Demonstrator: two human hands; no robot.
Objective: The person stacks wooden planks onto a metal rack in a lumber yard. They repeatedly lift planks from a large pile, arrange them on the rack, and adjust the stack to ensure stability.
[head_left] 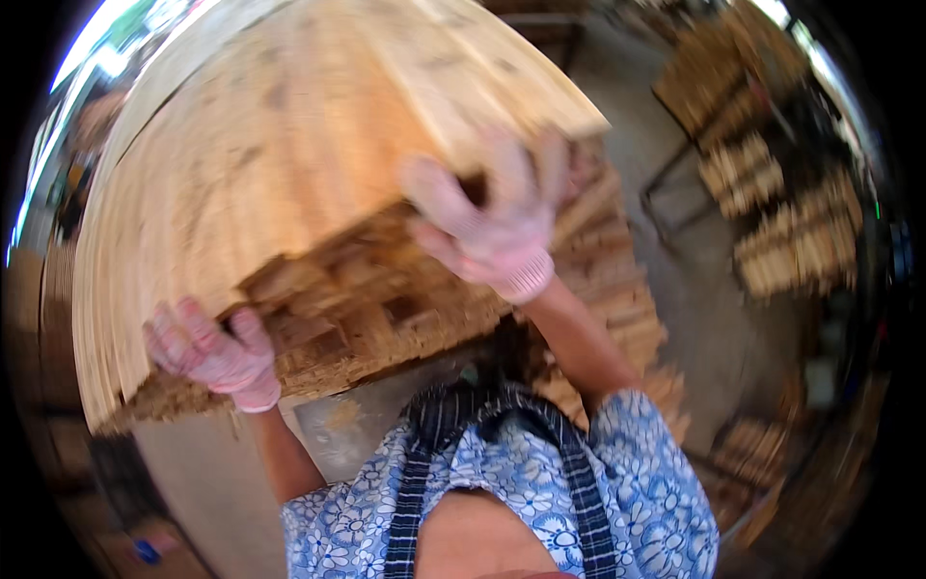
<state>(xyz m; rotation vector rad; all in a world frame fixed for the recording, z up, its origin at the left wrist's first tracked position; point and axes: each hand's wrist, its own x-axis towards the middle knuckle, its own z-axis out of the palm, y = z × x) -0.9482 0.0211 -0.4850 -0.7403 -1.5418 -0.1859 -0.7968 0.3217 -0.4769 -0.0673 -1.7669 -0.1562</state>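
A large stack of pale wooden boards fills the upper left, its uneven, stepped ends turned toward me. Both my hands wear whitish-pink knitted gloves. My left hand lies at the near left edge of the top layer, fingers spread over the board ends. Farther right, my right hand rests on the near edge of the top boards with its fingers apart and bent over the wood. Neither hand is wrapped round a board. Motion blurs the fingers and wood, and the fingertips' exact contact is hard to make out.
More stacked wood pieces show their ends below and right of my right hand. Across the grey floor on the right stand bundles of short wood pieces and a dark metal frame. A small blue object lies at lower left.
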